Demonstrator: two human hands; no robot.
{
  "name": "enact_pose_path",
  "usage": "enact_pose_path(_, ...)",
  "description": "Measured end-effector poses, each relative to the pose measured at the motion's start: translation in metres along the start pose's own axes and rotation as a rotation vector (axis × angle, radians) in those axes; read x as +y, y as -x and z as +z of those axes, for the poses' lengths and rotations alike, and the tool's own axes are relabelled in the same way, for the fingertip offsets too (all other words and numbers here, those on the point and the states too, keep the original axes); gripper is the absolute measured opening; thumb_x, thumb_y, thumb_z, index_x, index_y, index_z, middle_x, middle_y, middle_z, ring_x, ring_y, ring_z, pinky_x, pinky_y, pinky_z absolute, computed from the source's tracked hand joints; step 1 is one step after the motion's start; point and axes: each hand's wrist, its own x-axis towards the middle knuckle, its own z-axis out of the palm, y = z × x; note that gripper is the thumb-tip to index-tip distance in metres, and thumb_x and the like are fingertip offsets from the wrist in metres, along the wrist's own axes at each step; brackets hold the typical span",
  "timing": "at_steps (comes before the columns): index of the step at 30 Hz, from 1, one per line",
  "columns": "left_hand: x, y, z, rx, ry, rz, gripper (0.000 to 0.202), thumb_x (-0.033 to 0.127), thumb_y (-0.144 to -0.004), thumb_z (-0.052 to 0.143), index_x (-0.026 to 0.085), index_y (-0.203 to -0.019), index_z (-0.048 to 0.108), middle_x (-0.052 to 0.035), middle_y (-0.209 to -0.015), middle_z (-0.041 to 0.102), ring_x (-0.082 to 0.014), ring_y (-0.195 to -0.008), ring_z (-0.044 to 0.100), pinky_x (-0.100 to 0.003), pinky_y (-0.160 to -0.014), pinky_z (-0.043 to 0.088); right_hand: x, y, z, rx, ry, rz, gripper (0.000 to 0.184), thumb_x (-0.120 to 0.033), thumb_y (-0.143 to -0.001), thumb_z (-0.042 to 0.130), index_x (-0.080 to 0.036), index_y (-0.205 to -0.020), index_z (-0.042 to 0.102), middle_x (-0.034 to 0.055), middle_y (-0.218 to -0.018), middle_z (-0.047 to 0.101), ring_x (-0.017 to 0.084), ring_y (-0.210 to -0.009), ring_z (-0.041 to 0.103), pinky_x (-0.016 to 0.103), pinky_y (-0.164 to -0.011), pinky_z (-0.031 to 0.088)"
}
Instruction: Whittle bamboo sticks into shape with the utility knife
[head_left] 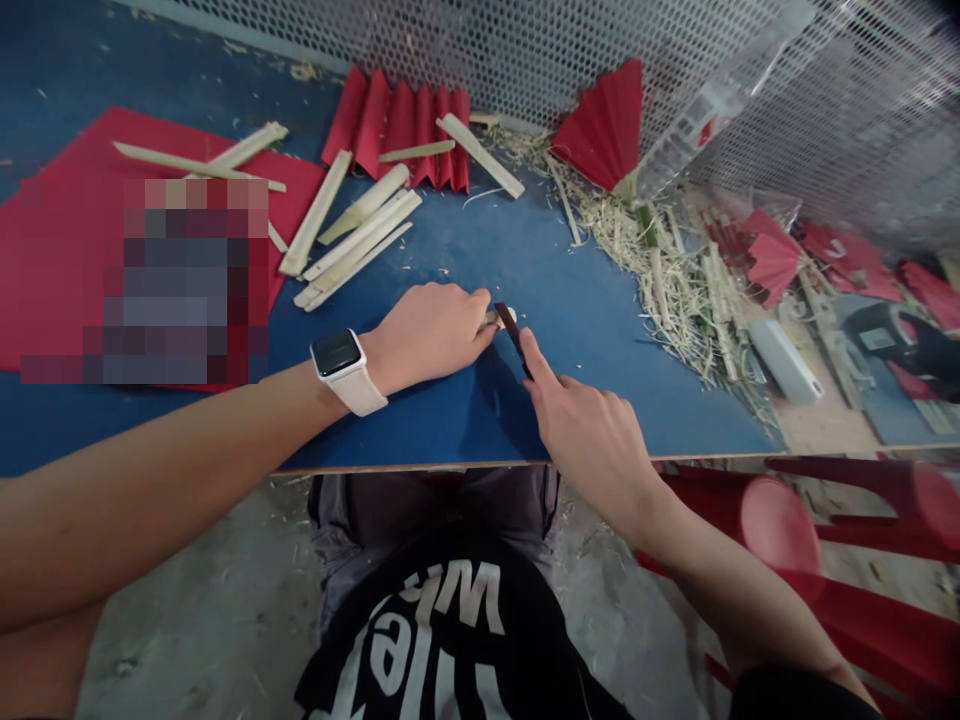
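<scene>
My left hand (431,330), with a watch (341,362) on its wrist, is closed around a short pale strip of bamboo or wood (504,317) over the blue table. Only the strip's far end shows past my fingers. In my right hand (581,415) is a knife (513,335) with a dark blade, its forefinger stretched along the back. The blade lies across the strip's end, close to my left fingertips. Several more pale strips (364,245) lie beyond my left hand, beside a pleated red paper (405,125).
Red paper sheets (67,230) cover the table's left part, under a blurred-out patch. A heap of shavings (667,290) lies at the right, near a red paper fan (604,125) and a plastic bottle (712,110). A metal mesh (480,50) stands behind; red stools (780,530) are below right.
</scene>
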Motion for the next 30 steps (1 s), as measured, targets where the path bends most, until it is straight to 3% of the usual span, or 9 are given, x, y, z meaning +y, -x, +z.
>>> enact_pose_path(13,0.000,0.000,-0.001,-0.005,-0.001,0.012,0.044,0.042,-0.116,0.044,0.012,-0.129,0.072,-0.0202,-0.106,0.083,-0.0399,-0.097,0.083,-0.041,-0.074,0.054,0.001,0.000,-0.001,-0.005,0.008,0.005,0.069,-0.029,-0.122,0.039,-0.028,-0.187,0.017,0.0023,-0.084,0.076,0.018,-0.064,0.072,0.033,-0.052,0.024)
enact_pose_path(20,-0.003,-0.001,0.000,0.001,0.023,0.027,0.038,0.040,-0.115,0.049,0.013,-0.128,0.073,-0.0189,-0.109,0.084,-0.0386,-0.102,0.083,-0.039,-0.076,0.054,-0.004,-0.009,-0.011,-0.044,0.041,-0.012,0.080,-0.015,-0.115,0.042,-0.024,-0.188,0.010,0.0069,-0.089,0.079,0.020,-0.071,0.077,0.028,-0.056,0.040)
enact_pose_path(24,-0.002,-0.001,-0.001,0.004,0.039,0.019,0.037,0.038,-0.114,0.051,0.013,-0.127,0.074,-0.0195,-0.107,0.084,-0.0387,-0.102,0.082,-0.039,-0.076,0.053,-0.007,-0.019,-0.018,-0.064,0.030,-0.015,0.078,-0.015,-0.116,0.035,-0.025,-0.188,0.006,0.0092,-0.093,0.081,0.023,-0.078,0.079,0.028,-0.065,0.051)
enact_pose_path(30,-0.005,-0.003,0.000,0.012,0.061,-0.040,0.036,0.043,-0.111,0.053,0.017,-0.116,0.077,-0.0163,-0.102,0.083,-0.0367,-0.096,0.081,-0.037,-0.073,0.051,-0.008,-0.025,-0.016,-0.043,-0.024,-0.015,0.075,-0.014,-0.116,0.031,-0.022,-0.187,0.007,0.0123,-0.098,0.082,0.024,-0.083,0.080,0.031,-0.070,0.056)
